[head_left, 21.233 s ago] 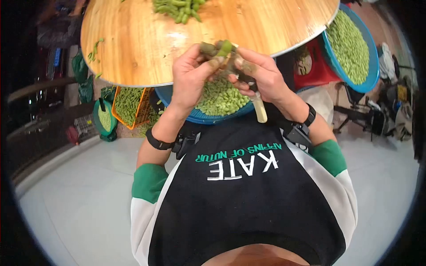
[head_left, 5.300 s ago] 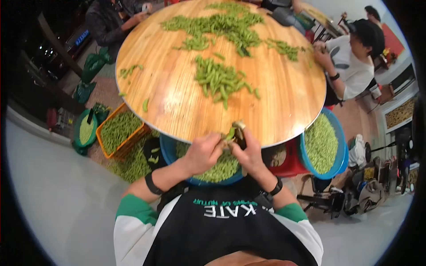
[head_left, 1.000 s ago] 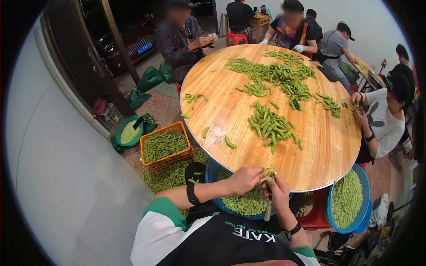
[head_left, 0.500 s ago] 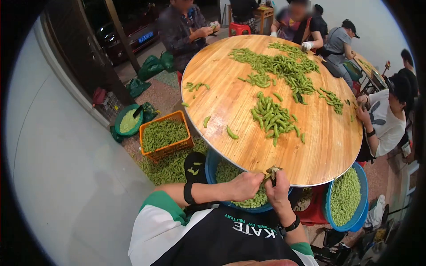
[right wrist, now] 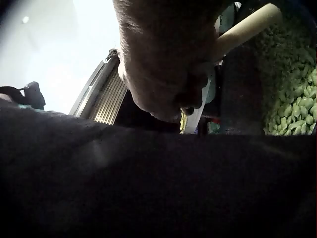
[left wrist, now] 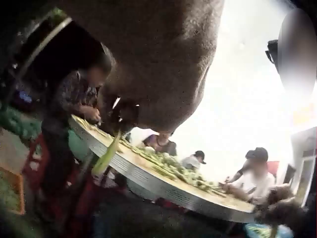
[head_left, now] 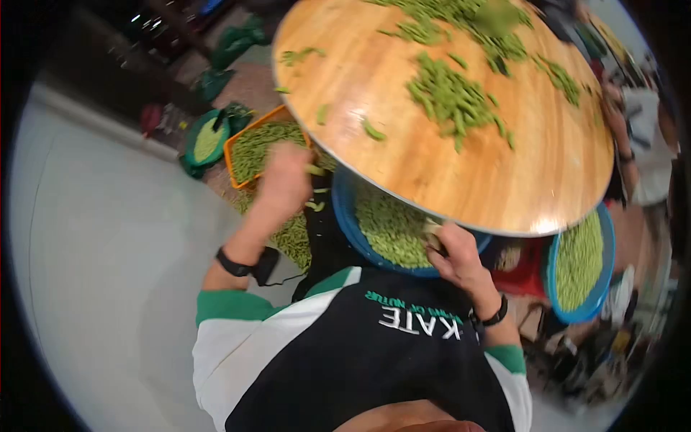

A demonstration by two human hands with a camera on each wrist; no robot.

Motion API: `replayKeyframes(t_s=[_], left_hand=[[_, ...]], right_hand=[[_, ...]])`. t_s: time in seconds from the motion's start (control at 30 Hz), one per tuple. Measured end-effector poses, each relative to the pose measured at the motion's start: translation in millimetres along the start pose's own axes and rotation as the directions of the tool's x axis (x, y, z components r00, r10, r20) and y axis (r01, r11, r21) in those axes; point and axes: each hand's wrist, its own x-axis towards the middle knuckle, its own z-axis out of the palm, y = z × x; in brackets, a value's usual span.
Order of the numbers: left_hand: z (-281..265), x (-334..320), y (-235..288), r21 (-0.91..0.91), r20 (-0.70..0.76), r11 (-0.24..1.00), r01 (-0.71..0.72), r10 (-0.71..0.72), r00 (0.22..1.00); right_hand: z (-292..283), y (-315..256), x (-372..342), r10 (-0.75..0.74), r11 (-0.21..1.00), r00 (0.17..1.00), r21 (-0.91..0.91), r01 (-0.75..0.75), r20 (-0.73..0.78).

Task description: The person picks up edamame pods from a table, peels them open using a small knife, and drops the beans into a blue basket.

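Observation:
My left hand [head_left: 286, 176], blurred, is out to the left over the orange crate [head_left: 230, 162]. A green soybean pod [left wrist: 106, 156] hangs right at its dark fingertips in the left wrist view. My right hand [head_left: 461, 252] stays at the table's near edge, over the big blue basin [head_left: 345, 219] of shelled green beans [head_left: 392, 230]. It grips a tool by a pale, rod-like handle [right wrist: 250, 29]; the tool's other end is mostly hidden by the fist. On the wooden round table [head_left: 518, 187], a pile of pods [head_left: 453, 101] lies in front of me.
Pods heap on the floor [head_left: 291, 241] below the crate. A second blue basin [head_left: 551, 270] of beans stands at the right, with a red stool [head_left: 522, 277] beside it. A green basin [head_left: 193, 144] is at far left. Another person [head_left: 640, 137] sits at the table's right side.
Half a second ago both hands were together at the table's edge. The left has swung away to the left, toward the crate, while the right keeps its place. The head view has tipped downward.

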Motion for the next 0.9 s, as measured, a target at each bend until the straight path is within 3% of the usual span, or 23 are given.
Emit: replayKeyframes(t_s=[0.03,0.07,0.1,0.13,0.17,0.2,0.27,0.4,0.5,0.57,0.63,0.67,0.7,0.73,0.77,0.8,0.83,0.9], left_hand=[[0,6,-19,0.270,-0.092,0.963,-0.009,0.035,0.995],[-3,15,-22,0.376,-0.179,0.927,-0.020,0.094,0.979],[-7,26,-19,0.479,-0.269,0.878,-0.010,0.158,0.950],[-3,37,-12,0.465,-0.255,0.884,-0.041,0.178,0.950],[3,49,-2,0.212,-0.218,0.964,-0.158,0.205,0.954],[8,61,7,-0.056,-0.188,0.967,-0.248,0.234,0.954],[22,94,37,-0.343,-0.091,0.881,-0.327,0.316,0.944],[77,167,67,-0.227,-0.185,0.794,-0.564,0.534,0.825],[107,193,69,-0.082,-0.140,0.814,-0.575,0.562,0.815],[111,196,68,-0.047,-0.175,0.818,-0.574,0.559,0.811],[100,192,77,-0.013,-0.203,0.814,-0.581,0.567,0.798],[89,183,84,-0.405,-0.032,0.833,-0.377,0.400,0.916],[77,170,92,-0.691,0.211,0.721,-0.054,0.273,0.939],[70,156,99,-0.692,0.221,0.720,-0.048,0.275,0.936],[63,143,105,-0.828,0.307,0.549,0.117,0.270,0.912],[57,131,110,-0.895,0.387,0.344,0.283,0.286,0.876],[54,114,116,-0.893,0.400,0.339,0.297,0.292,0.869],[49,91,124,-0.834,0.539,0.096,0.544,0.353,0.764]], right_hand=[[-3,0,0,-0.049,0.998,0.998,-0.025,0.050,0.049],[-3,1,0,0.001,0.999,1.000,-0.036,0.000,0.031],[-2,2,2,-0.049,0.999,0.999,0.000,0.049,0.020],[0,1,2,-0.107,0.994,0.994,0.036,0.107,0.008],[1,1,1,-0.088,0.996,0.996,0.026,0.088,-0.003],[1,0,2,-0.051,0.998,0.999,0.039,0.052,-0.013],[1,1,2,0.017,0.998,1.000,0.062,-0.018,0.005],[0,-2,0,0.154,0.973,0.988,0.174,-0.150,-0.008],[-1,1,-3,0.163,0.959,0.984,0.243,-0.143,-0.064],[-7,-3,-5,0.340,0.859,0.938,0.426,-0.284,-0.061],[-12,-3,-6,0.397,0.798,0.917,0.505,-0.330,-0.028],[-19,-8,-1,0.500,0.673,0.866,0.638,-0.374,-0.020],[-23,-10,1,0.596,0.523,0.803,0.754,-0.397,0.010],[-23,-6,4,0.601,0.507,0.799,0.773,-0.381,-0.001],[-23,-5,10,0.605,0.503,0.796,0.774,-0.384,0.003],[-22,-5,18,0.591,0.395,0.807,0.874,-0.282,-0.007],[-20,-6,20,0.589,0.269,0.808,0.947,-0.177,-0.017],[-15,-2,21,0.567,0.243,0.823,0.955,-0.167,-0.001]])
